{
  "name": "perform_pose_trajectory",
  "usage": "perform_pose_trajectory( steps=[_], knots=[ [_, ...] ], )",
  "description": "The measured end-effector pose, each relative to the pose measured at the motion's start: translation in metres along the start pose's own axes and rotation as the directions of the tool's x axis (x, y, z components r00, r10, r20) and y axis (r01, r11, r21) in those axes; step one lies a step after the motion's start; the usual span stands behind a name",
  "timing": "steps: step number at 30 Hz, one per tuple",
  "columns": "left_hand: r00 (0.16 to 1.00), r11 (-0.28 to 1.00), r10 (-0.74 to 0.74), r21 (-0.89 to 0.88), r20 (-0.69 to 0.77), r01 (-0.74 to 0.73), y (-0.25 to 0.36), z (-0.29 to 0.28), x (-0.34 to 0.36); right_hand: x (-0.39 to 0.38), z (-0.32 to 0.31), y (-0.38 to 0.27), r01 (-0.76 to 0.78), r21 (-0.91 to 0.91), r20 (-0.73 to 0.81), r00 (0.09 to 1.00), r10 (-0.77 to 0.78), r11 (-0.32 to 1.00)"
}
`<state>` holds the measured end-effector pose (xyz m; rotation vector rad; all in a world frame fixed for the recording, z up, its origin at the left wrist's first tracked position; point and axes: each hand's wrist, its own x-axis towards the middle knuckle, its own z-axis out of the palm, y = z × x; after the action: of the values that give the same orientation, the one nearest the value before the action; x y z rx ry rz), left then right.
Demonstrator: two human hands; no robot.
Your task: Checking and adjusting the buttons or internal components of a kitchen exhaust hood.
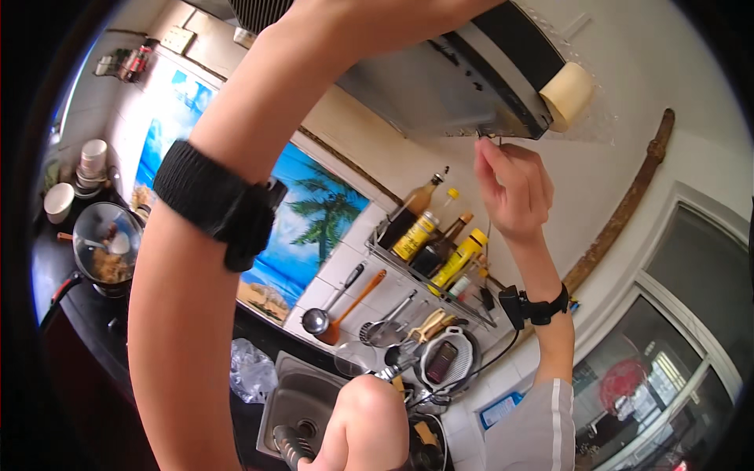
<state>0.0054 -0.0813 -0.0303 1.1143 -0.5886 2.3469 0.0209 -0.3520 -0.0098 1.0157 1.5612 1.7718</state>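
My left arm rises across the picture, and my left hand (393, 20) reaches over the dark range hood (408, 94); its fingers run out of the top edge. At the hood's lower right corner my right hand (516, 188) is closed, thumb and forefinger pinched against the bottom edge. What lies between those fingertips is too small to make out. A cream-coloured roll (567, 96) sits at the hood's end, just above my right hand. Crinkled clear plastic film (591, 129) spreads out around the roll.
Below the hood, a wall rack (432, 279) holds several sauce bottles, with utensils and a strainer (448, 357) hanging under it. A bare knee (369, 416) is beside the sink (302, 388). A lidded pan (108, 243) stands left; a brown pole (628, 208) leans right.
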Motion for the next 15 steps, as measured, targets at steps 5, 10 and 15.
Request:
perform_pose_trajectory(
  steps=[5,10,15],
  knots=[
    [0.997,0.999,0.045,0.018,-0.068,-0.043,-0.009,-0.002,-0.009,0.002,0.005,-0.008,-0.026,-0.001,0.074,0.997,0.026,1.000],
    [0.997,0.996,0.000,0.094,-0.082,0.008,-0.011,0.006,-0.006,-0.001,0.005,-0.012,-0.132,-0.024,0.025,0.991,0.132,0.991],
    [0.999,0.988,-0.046,0.147,-0.018,0.048,-0.005,0.004,-0.001,0.002,0.000,-0.020,-0.169,-0.104,0.053,0.983,0.175,0.980]
  ],
)
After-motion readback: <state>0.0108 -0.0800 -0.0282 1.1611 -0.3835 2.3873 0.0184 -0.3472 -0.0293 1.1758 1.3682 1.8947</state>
